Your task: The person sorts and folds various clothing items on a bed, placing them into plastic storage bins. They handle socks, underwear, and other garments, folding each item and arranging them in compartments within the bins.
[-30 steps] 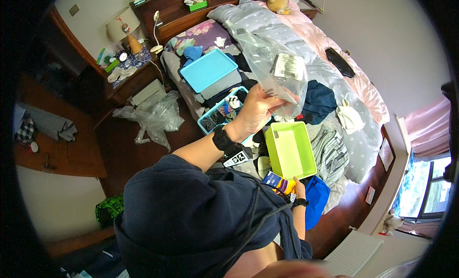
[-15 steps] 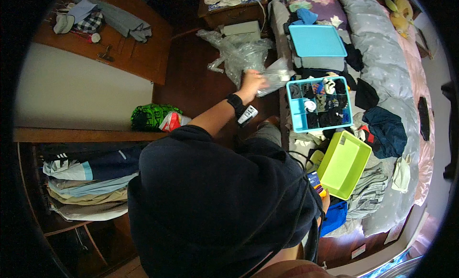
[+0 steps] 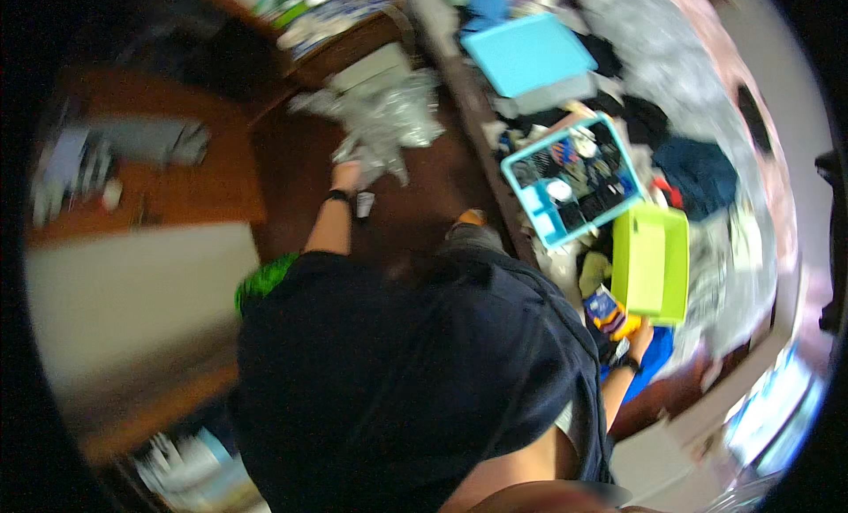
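Note:
My left hand (image 3: 347,175) reaches down over the floor, its fingers closed on the edge of a crinkled clear plastic bag (image 3: 389,116); motion blurs the fingertips. Over the bed's near side my right hand (image 3: 640,336) holds a blue and yellow package (image 3: 608,312), against the lower end of a lime green bin (image 3: 652,264). The bin looks bare inside. Just beyond it, a light blue divided box (image 3: 550,223) sits tilted, its compartments filled with dark and white rolled cloth items, likely socks.
A light blue lid (image 3: 530,54) rests on a grey container at the far end of the bed. Loose clothes, including a dark blue garment (image 3: 695,176), cover the bedding. At left are a wooden door (image 3: 177,195) and a bright green patterned item (image 3: 265,283).
My left hand has moved left and down with the clear plastic. My right hand now shows more fully beside the green bin. The whole view has turned and is blurred.

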Tool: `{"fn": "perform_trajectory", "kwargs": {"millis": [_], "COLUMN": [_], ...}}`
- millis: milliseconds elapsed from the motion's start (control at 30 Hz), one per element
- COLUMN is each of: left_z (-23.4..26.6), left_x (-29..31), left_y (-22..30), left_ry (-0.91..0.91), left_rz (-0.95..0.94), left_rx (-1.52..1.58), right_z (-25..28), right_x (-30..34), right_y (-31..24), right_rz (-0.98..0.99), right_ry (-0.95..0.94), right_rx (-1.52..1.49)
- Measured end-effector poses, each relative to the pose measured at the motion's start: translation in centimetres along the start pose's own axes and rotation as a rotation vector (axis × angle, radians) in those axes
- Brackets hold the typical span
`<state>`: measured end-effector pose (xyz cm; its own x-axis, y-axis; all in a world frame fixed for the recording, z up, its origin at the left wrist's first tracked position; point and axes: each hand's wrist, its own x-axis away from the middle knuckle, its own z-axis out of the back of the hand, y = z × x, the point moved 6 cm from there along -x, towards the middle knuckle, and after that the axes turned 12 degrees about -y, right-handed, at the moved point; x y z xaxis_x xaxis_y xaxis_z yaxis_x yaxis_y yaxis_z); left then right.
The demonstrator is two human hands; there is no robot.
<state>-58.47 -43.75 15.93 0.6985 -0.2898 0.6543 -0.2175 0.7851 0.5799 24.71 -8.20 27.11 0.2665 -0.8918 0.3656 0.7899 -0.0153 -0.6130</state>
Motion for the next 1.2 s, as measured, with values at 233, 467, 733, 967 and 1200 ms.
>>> {"fn": "perform_trajectory", "kwargs": {"millis": [233,467,733,967,1200], "left_z": [1.2,-13.4,-39.2,-53.3,-57.2], "left_x": [-5.3,-0.3,35.2,46.1,47.2], "left_y": [12.5,34.7,40.1,24.2,16.8], "left_ry": [-0.195,-0.702,-1.814,-1.6,-1.173], "left_rz": [-0.069,-0.739,-1.47,-1.723,-1.841], "left_rx": [0.139,0.023,-0.636,-1.476,-1.492], "right_z": [0.0,-1.5,-5.8,-8.1,-6.9], "right_x": [5.7,17.1,27.6,30.1,29.6], "right_y": [-5.8,-10.7,-18.4,-21.2,-17.8], "right_rz": [-0.12,-0.291,-0.384,-0.472,-0.577], "right_ry": [0.434,0.664,0.825,0.821,0.753], "right_rx": [-0.638,-0.754,-0.629,-0.734,-0.746]}}
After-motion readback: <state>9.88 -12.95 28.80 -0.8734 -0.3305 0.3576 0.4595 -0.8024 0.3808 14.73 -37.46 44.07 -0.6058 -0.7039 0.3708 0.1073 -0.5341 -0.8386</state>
